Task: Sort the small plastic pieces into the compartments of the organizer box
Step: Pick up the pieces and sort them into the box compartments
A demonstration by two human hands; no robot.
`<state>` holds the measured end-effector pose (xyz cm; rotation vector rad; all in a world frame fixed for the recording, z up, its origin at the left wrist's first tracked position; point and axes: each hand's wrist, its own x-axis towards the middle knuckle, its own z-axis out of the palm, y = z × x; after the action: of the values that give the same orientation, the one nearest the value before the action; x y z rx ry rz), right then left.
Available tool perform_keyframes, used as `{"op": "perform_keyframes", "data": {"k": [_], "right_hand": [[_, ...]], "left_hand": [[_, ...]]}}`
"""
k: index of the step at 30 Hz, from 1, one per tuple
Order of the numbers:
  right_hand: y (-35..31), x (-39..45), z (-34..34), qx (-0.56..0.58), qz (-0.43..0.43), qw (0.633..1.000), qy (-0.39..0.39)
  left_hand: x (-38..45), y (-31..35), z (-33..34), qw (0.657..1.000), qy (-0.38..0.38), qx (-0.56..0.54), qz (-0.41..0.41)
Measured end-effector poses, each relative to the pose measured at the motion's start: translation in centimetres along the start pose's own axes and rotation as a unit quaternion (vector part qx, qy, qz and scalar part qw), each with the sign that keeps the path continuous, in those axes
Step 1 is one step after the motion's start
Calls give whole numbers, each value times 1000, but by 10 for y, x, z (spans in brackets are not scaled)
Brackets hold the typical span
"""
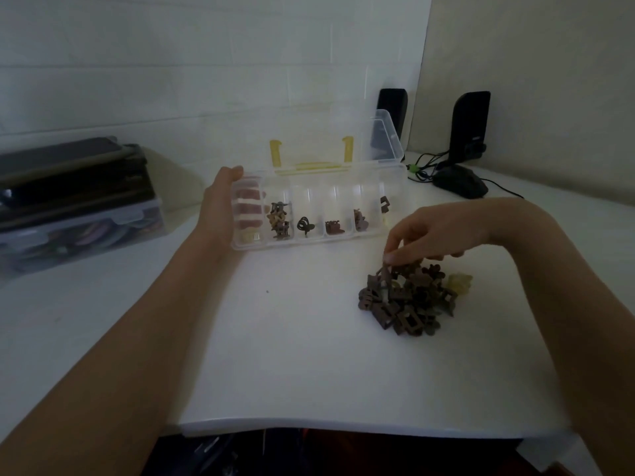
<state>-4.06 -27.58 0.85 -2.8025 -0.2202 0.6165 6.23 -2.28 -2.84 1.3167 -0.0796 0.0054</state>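
At lower right of centre, a heap of small dark brown plastic pieces lies on the white surface, one pale yellow piece at its right edge. The right hand reaches down onto the heap's top, fingertips pinching a brown piece. These look light, stiff and apt to interlock, so taking one by an edge and lifting it clear seems wisest. Farther back, centre frame, the left hand grips the left end of the clear plastic organizer box, lid open, several compartments partly filled. Two black speakers stand upper right.
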Motion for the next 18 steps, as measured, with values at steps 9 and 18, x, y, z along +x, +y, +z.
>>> {"op": "perform_keyframes", "data": {"k": [9,18], "right_hand": [[0,8,4,16,-59,997,44],[7,16,2,101,-84,936,327]], "left_hand": [[2,-2,-2,1000,-13,20,1],[2,-1,-2,1000,-9,22,5]]}}
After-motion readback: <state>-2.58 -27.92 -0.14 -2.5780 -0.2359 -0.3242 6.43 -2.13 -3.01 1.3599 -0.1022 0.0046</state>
